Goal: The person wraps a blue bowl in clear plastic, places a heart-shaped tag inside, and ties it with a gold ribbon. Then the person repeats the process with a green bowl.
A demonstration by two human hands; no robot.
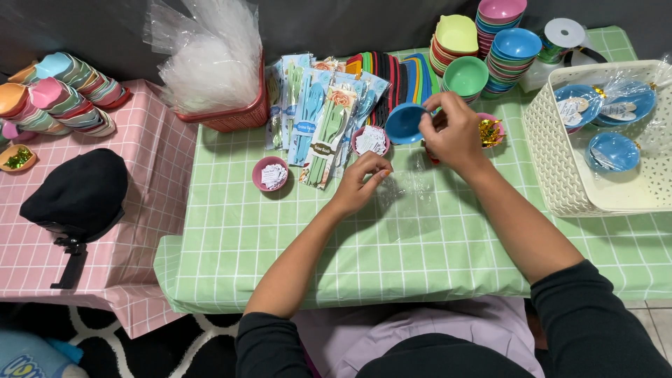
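My right hand (453, 133) grips a small blue bowl (404, 123), tilted on its side above the green checked table (280, 238). My left hand (362, 182) pinches the edge of a clear plastic bag (409, 203) that lies flat on the cloth below the bowl. Beside my right hand sits a pink bowl with gold twist ties (491, 131). Two small pink bowls of white paper tags (270, 173) (371, 141) stand just left of my hands.
Packets of cutlery (315, 115) and stacked coloured bowls (504, 49) line the back. A white basket (560, 175) at right holds wrapped blue bowls. A red basket of clear bags (210, 70) sits back left. On the pink table are a black cap (80, 192) and bowls.
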